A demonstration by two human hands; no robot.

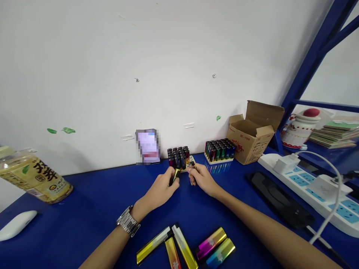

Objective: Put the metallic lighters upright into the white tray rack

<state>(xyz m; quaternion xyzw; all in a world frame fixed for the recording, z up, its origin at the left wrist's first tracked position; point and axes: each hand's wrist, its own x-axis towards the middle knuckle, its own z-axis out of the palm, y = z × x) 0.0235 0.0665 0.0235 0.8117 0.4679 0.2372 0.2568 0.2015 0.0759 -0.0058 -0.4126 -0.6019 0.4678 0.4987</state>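
Observation:
My left hand point(162, 188) is closed around a shiny yellow lighter point(176, 175), its top pointing toward the tray. My right hand point(202, 179) pinches another lighter point(191, 164) by the front right of the same tray; its body is mostly hidden by the fingers. Just beyond both hands stands a pale tray point(192, 158) partly filled with upright lighters point(177, 152), several rows of them with dark tops. Nearer to me, several loose metallic lighters lie on the blue table, among them a yellow one point(153, 244), a magenta one point(211, 243) and a blue-green one point(221, 253).
A second tray of lighters point(220, 150) stands at the back right beside an open cardboard box point(251, 134). Further right are a black phone point(279, 198) and a power strip point(305, 188). A drink bottle point(36, 175) and white mouse point(17, 225) sit left; a blurred screen point(148, 146) leans on the wall.

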